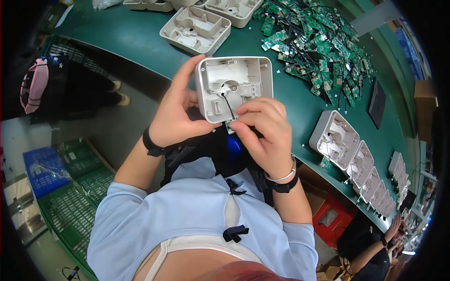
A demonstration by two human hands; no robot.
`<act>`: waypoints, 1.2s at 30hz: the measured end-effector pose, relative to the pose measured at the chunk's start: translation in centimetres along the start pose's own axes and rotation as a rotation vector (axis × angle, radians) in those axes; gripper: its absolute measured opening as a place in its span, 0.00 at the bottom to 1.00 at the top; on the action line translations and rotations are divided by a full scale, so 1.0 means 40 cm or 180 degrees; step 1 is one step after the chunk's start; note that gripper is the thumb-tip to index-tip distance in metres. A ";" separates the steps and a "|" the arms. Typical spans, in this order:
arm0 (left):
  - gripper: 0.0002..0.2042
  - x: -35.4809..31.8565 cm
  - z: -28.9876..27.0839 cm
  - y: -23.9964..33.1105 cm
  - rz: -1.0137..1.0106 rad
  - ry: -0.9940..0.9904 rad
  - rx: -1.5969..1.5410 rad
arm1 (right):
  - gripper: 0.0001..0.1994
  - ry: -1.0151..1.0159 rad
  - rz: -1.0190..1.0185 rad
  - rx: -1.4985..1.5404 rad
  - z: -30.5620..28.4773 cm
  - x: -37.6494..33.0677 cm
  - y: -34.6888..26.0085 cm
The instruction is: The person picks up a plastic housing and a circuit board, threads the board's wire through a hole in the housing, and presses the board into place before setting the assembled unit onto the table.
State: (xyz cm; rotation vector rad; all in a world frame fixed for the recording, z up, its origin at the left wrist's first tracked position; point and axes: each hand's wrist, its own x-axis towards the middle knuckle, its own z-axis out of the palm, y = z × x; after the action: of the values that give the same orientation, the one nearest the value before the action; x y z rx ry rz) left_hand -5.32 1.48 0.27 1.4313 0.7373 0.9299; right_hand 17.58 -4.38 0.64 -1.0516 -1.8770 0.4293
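Note:
My left hand (177, 110) is closed round the left side of a white plastic housing (234, 70), its open, ribbed inside facing up. A black cable (228, 104) runs from a hole in the housing's middle down over its near wall. There it meets a small green circuit board (230, 127), which hangs just outside the wall. My right hand (265, 129) pinches the cable and board end between thumb and fingers at the near right corner. The fingertips partly hide the join between cable and board.
Several like housings (196, 30) stand at the back of the green table (126, 40). A heap of circuit boards with cables (321, 51) lies back right, near a dark flat pad (376, 104). A row of housings (335, 139) lines the right edge. Crates (70, 210) stand left; a co-worker's hand (393, 228) shows lower right.

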 end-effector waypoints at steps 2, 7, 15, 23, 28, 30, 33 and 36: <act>0.58 -0.007 -0.003 -0.010 0.0016 -0.0091 -0.0062 | 0.10 0.0118 0.0272 0.0168 0.021 -0.019 -0.004; 0.58 -0.003 -0.003 -0.030 -0.0131 -0.0341 -0.0328 | 0.11 0.0031 0.0335 -0.0057 0.013 -0.024 -0.031; 0.59 0.065 0.107 0.006 -0.0764 -0.1018 -0.0623 | 0.10 0.0084 0.0421 -0.0831 -0.091 -0.073 -0.070; 0.46 0.063 0.060 0.067 -0.0237 -0.0746 0.0841 | 0.09 0.0264 0.0546 -0.1325 -0.126 -0.101 -0.054; 0.34 0.079 -0.028 0.101 0.0887 0.0337 0.3230 | 0.08 0.0250 0.0716 -0.1661 -0.152 -0.106 -0.073; 0.33 0.093 -0.072 0.073 0.1231 0.0622 0.4033 | 0.07 0.0204 0.0774 -0.1682 -0.163 -0.110 -0.070; 0.31 0.097 -0.131 0.038 0.1180 0.0556 0.4390 | 0.06 0.0249 0.0700 -0.1676 -0.168 -0.115 -0.044; 0.31 0.096 -0.114 0.035 0.1082 0.0401 0.4207 | 0.06 0.0260 0.0750 -0.1941 -0.170 -0.122 -0.020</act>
State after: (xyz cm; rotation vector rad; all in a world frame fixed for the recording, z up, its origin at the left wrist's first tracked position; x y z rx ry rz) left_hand -7.61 6.91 1.93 2.7219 1.3422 0.7708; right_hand 24.02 -9.63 2.04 -1.6740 -1.8576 -0.0725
